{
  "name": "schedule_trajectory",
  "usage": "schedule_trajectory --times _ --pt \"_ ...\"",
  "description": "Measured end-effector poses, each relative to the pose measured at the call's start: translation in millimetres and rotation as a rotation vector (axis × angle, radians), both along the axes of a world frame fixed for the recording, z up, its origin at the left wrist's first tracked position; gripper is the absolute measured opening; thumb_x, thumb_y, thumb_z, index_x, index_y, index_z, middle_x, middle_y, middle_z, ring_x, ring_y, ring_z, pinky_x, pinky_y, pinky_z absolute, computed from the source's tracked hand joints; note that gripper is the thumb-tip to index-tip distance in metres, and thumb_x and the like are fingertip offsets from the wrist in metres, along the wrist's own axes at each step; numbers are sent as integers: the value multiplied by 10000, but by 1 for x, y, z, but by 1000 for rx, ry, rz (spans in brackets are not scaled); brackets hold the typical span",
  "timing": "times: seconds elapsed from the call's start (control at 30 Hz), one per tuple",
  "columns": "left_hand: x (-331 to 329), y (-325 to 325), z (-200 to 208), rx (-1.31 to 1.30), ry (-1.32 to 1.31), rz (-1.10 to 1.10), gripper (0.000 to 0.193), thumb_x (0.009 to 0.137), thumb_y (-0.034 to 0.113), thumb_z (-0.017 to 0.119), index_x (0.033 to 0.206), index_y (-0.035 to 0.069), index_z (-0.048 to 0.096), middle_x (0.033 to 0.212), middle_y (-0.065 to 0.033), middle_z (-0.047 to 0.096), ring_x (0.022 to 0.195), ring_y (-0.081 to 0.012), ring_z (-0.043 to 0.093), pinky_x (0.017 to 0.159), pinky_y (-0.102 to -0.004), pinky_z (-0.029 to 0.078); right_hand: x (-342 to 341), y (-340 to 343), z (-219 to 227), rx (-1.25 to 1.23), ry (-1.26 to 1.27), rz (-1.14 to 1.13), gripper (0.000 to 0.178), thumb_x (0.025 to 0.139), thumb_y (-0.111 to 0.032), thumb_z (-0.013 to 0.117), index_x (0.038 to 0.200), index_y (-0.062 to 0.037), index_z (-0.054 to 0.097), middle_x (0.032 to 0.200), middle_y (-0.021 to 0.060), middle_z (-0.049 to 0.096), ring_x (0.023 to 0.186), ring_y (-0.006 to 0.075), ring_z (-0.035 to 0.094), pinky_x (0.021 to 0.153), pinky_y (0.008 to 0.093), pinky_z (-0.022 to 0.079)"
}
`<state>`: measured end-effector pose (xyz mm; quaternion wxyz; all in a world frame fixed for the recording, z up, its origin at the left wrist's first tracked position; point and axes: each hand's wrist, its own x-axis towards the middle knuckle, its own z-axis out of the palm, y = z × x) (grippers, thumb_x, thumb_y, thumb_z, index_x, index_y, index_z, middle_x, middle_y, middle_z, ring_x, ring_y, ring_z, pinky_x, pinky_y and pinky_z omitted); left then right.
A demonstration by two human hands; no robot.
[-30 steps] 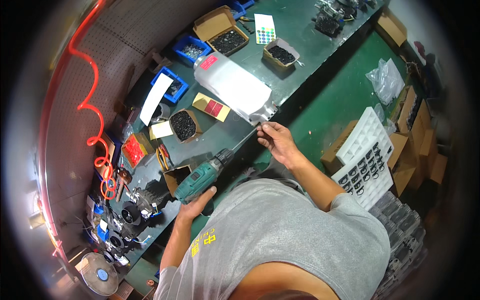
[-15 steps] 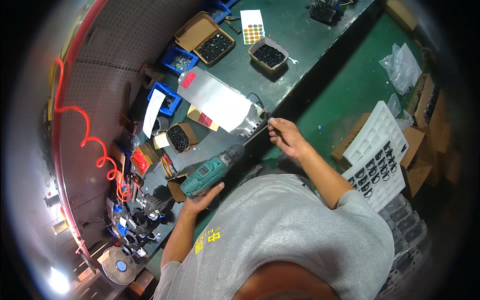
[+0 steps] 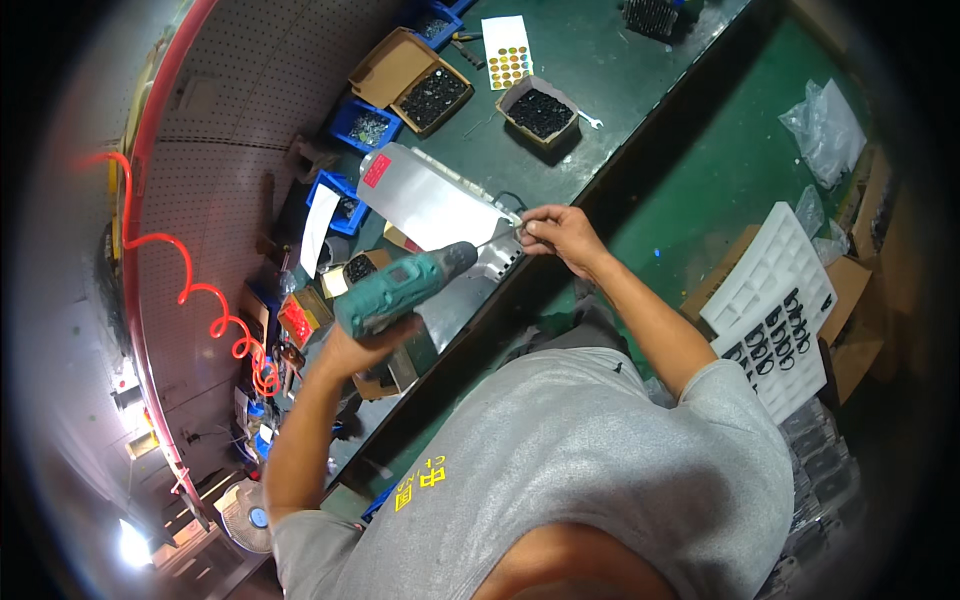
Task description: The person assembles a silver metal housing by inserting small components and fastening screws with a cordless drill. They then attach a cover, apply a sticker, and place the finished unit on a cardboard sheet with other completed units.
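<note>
My left hand point(image 3: 362, 348) is wrapped round the grip of a green cordless drill point(image 3: 392, 290). The drill's long thin bit points to the upper right, across the near end of a silver sheet-metal housing point(image 3: 430, 208) on the bench. My right hand point(image 3: 563, 240) is closed in a pinch at that end's corner, right by the bit's tip. Whatever its fingertips hold is too small to make out. A short black cable point(image 3: 510, 200) loops out beside the housing there.
Beyond the housing stand a carton of black screws point(image 3: 541, 112), an open-lidded box point(image 3: 432, 100) and a blue bin point(image 3: 365, 124). A wrench point(image 3: 590, 120) lies by the carton. A red coiled hose point(image 3: 205, 318) hangs at left. White trays point(image 3: 775, 300) with black parts are at right.
My left hand has lifted the drill up and leftward, bringing its bit to my right fingertips. My right hand has shifted slightly left and up, to the housing's corner.
</note>
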<state>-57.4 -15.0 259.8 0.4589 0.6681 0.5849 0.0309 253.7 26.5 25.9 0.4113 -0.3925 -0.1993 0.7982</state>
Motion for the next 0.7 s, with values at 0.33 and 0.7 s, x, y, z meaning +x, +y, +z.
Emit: schedule_trajectory --times 0.33,0.7 --pt "89 103 27 76 247 -461 297 813 231 763 1065 79 726 943 -177 734 884 -340 711 805 -428 560 -32 1 -40 138 -410 0 275 916 -97 654 1171 -14 717 966 28 714 807 92 635 680 263 541" --pt "108 121 17 32 472 -568 270 771 225 720 988 65 728 894 -193 731 873 -368 710 810 -450 568 -36 -17 -52 166 -402 -18 482 900 -180 692 1345 -9 612 1069 45 683 878 133 627 710 290 533"
